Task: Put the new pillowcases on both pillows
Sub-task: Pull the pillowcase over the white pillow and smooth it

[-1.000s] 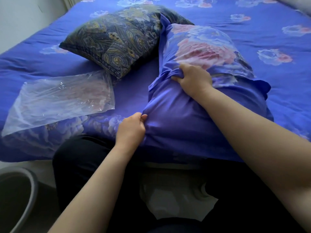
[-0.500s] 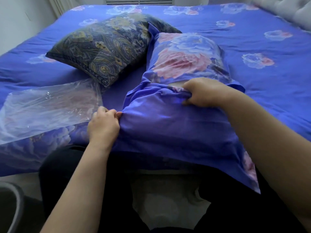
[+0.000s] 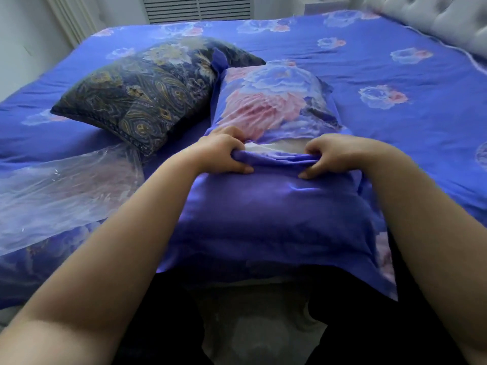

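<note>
Our left hand (image 3: 224, 151) and right hand (image 3: 332, 154) both pinch the bunched hem of the blue floral cotton pillowcase (image 3: 263, 206), which lies beneath them over the white pillow (image 3: 268, 147).

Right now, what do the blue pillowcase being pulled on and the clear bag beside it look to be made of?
The blue pillowcase looks like thin woven fabric with a slight satin sheen; it bunches into soft folds where the left hand and right hand grip it. The clear bag appears to be thin plastic film: see-through, glossy, with sharp creases and glints.
</note>
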`<action>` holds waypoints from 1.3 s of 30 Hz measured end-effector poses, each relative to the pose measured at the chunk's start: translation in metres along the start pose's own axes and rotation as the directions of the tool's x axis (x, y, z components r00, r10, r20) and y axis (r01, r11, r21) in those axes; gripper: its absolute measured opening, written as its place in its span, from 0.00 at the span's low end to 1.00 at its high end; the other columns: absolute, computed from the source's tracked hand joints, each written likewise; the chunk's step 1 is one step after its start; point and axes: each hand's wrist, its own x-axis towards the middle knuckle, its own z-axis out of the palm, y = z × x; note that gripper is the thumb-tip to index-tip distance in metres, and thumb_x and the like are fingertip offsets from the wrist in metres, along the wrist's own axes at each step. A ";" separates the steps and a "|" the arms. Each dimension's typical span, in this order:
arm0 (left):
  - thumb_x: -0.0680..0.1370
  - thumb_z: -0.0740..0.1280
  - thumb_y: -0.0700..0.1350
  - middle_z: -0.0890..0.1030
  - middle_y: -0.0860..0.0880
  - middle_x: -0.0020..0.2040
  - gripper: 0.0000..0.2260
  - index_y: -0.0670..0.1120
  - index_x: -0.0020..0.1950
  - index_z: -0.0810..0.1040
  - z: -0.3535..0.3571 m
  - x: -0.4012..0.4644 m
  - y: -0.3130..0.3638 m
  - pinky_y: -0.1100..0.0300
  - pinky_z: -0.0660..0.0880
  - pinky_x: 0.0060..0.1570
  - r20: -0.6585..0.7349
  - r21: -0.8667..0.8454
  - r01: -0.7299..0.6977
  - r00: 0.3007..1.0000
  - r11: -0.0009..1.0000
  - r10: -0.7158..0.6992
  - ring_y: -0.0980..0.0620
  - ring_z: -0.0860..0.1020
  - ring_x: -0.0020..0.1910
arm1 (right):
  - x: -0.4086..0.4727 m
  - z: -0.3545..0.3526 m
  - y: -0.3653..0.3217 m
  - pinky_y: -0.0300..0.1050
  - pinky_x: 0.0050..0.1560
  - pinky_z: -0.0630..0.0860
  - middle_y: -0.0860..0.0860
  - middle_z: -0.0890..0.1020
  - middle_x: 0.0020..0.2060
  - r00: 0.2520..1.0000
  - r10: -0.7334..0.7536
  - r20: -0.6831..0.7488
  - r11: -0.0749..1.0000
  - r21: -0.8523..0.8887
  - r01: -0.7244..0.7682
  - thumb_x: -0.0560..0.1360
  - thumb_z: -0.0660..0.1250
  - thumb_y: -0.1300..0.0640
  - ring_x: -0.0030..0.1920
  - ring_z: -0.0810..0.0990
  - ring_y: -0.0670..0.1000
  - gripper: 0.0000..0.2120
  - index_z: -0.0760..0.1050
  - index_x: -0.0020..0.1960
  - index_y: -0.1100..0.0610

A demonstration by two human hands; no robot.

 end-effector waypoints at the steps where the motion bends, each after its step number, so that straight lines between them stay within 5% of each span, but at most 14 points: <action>1: 0.70 0.72 0.58 0.63 0.51 0.71 0.17 0.51 0.55 0.80 -0.005 -0.002 -0.010 0.54 0.60 0.70 0.145 -0.006 0.045 0.988 0.999 -0.043 0.50 0.62 0.70 | -0.004 -0.005 0.004 0.48 0.45 0.72 0.51 0.79 0.42 0.993 0.029 0.113 0.998 -0.065 -0.022 0.67 0.74 0.44 0.45 0.77 0.54 0.15 0.75 0.43 0.53; 3: 0.71 0.72 0.56 0.59 0.52 0.74 0.18 0.53 0.59 0.77 -0.010 -0.001 -0.029 0.54 0.56 0.72 0.358 -0.035 0.117 0.929 0.993 -0.097 0.52 0.59 0.72 | -0.003 -0.010 0.012 0.47 0.47 0.74 0.52 0.80 0.46 0.972 0.115 0.205 0.984 -0.156 -0.084 0.68 0.74 0.48 0.47 0.78 0.54 0.14 0.76 0.48 0.53; 4: 0.72 0.72 0.55 0.61 0.51 0.72 0.17 0.51 0.58 0.78 -0.009 0.003 -0.033 0.54 0.58 0.71 0.321 -0.045 0.122 0.942 0.992 -0.101 0.52 0.62 0.71 | 0.001 -0.010 0.012 0.47 0.48 0.73 0.53 0.80 0.47 0.980 0.142 0.137 0.975 -0.193 -0.114 0.69 0.73 0.50 0.48 0.78 0.55 0.11 0.76 0.48 0.53; 6: 0.72 0.68 0.51 0.70 0.48 0.66 0.12 0.47 0.52 0.79 -0.001 0.013 -0.033 0.50 0.68 0.63 -0.070 0.044 0.123 0.990 0.991 -0.119 0.46 0.70 0.64 | 0.018 0.003 0.003 0.48 0.47 0.71 0.54 0.81 0.47 0.967 0.036 -0.252 0.944 -0.309 -0.115 0.71 0.66 0.58 0.47 0.80 0.57 0.06 0.76 0.48 0.52; 9: 0.73 0.63 0.42 0.74 0.45 0.58 0.14 0.45 0.58 0.77 0.017 0.020 -0.022 0.47 0.69 0.50 -0.499 0.233 0.362 0.841 0.903 -0.209 0.40 0.72 0.55 | 0.038 0.031 -0.003 0.48 0.32 0.73 0.58 0.80 0.35 0.698 -0.085 -0.711 0.950 -0.269 -0.159 0.67 0.61 0.66 0.33 0.80 0.60 0.08 0.76 0.42 0.58; 13: 0.75 0.63 0.41 0.76 0.44 0.57 0.10 0.43 0.55 0.78 0.034 0.017 -0.027 0.48 0.68 0.49 -0.515 0.201 0.408 0.817 0.890 -0.258 0.39 0.73 0.55 | 0.045 0.047 0.021 0.52 0.42 0.67 0.61 0.80 0.33 0.659 0.121 -0.742 0.925 -0.157 -0.346 0.65 0.54 0.68 0.36 0.78 0.61 0.12 0.75 0.40 0.62; 17: 0.74 0.59 0.36 0.78 0.40 0.51 0.09 0.40 0.50 0.76 0.037 0.009 -0.025 0.50 0.68 0.47 -0.525 0.059 0.305 0.819 0.950 -0.231 0.38 0.75 0.50 | 0.044 0.052 0.019 0.53 0.45 0.68 0.58 0.75 0.29 0.568 0.093 -0.817 0.890 -0.188 -0.416 0.60 0.56 0.69 0.34 0.74 0.59 0.10 0.73 0.35 0.61; 23: 0.77 0.57 0.37 0.79 0.37 0.44 0.05 0.39 0.46 0.72 0.042 -0.010 -0.023 0.51 0.67 0.39 -0.520 -0.344 0.218 0.766 0.913 -0.378 0.36 0.75 0.44 | 0.040 0.066 0.026 0.51 0.48 0.61 0.55 0.75 0.36 0.424 -0.076 -0.902 0.926 -0.222 -0.305 0.65 0.63 0.68 0.38 0.74 0.58 0.09 0.76 0.41 0.57; 27: 0.72 0.58 0.46 0.70 0.47 0.32 0.10 0.39 0.40 0.72 0.024 -0.021 -0.014 0.56 0.65 0.36 -0.569 -0.446 0.000 0.772 0.895 -0.283 0.52 0.67 0.32 | 0.026 0.067 0.034 0.49 0.49 0.61 0.53 0.76 0.35 0.257 -0.128 -0.958 0.976 -0.168 -0.138 0.70 0.66 0.64 0.39 0.73 0.56 0.07 0.80 0.43 0.55; 29: 0.70 0.62 0.51 0.67 0.51 0.31 0.13 0.40 0.36 0.72 0.016 -0.026 -0.015 0.61 0.63 0.34 -0.526 -0.504 -0.081 0.818 0.860 -0.231 0.58 0.63 0.31 | 0.020 0.063 0.036 0.50 0.54 0.61 0.53 0.77 0.37 0.284 -0.119 -0.952 0.985 -0.148 -0.084 0.71 0.66 0.59 0.43 0.74 0.56 0.05 0.80 0.44 0.55; 31: 0.68 0.68 0.53 0.69 0.52 0.36 0.12 0.43 0.37 0.77 0.010 -0.030 -0.017 0.66 0.66 0.39 -0.479 -0.454 -0.112 0.867 0.884 -0.136 0.61 0.68 0.34 | 0.019 0.059 0.034 0.56 0.63 0.59 0.55 0.78 0.43 0.413 -0.097 -0.905 0.984 -0.149 -0.094 0.70 0.67 0.56 0.48 0.75 0.60 0.06 0.80 0.43 0.56; 34: 0.68 0.70 0.56 0.76 0.51 0.54 0.13 0.49 0.45 0.84 0.007 -0.024 -0.015 0.52 0.68 0.57 -0.441 -0.004 0.019 0.897 1.000 -0.019 0.47 0.72 0.54 | 0.026 0.055 0.022 0.68 0.68 0.50 0.56 0.75 0.57 0.562 -0.063 -0.824 0.986 -0.138 -0.091 0.70 0.67 0.53 0.60 0.69 0.61 0.07 0.80 0.42 0.57; 37: 0.72 0.68 0.50 0.69 0.53 0.69 0.08 0.53 0.50 0.83 0.003 -0.013 -0.005 0.42 0.55 0.68 -0.400 0.355 0.187 0.916 0.916 -0.032 0.45 0.62 0.69 | 0.038 0.045 0.010 0.68 0.69 0.46 0.56 0.69 0.66 0.613 -0.015 -0.790 0.981 -0.130 -0.144 0.72 0.66 0.57 0.67 0.63 0.61 0.05 0.80 0.46 0.56; 39: 0.74 0.65 0.48 0.68 0.53 0.71 0.09 0.52 0.51 0.83 -0.001 -0.006 -0.007 0.38 0.49 0.70 -0.438 0.398 0.295 0.893 0.869 -0.103 0.47 0.60 0.71 | 0.043 0.034 0.014 0.66 0.70 0.46 0.55 0.67 0.67 0.634 0.117 -0.765 0.963 -0.069 -0.260 0.73 0.63 0.60 0.67 0.62 0.61 0.09 0.80 0.50 0.55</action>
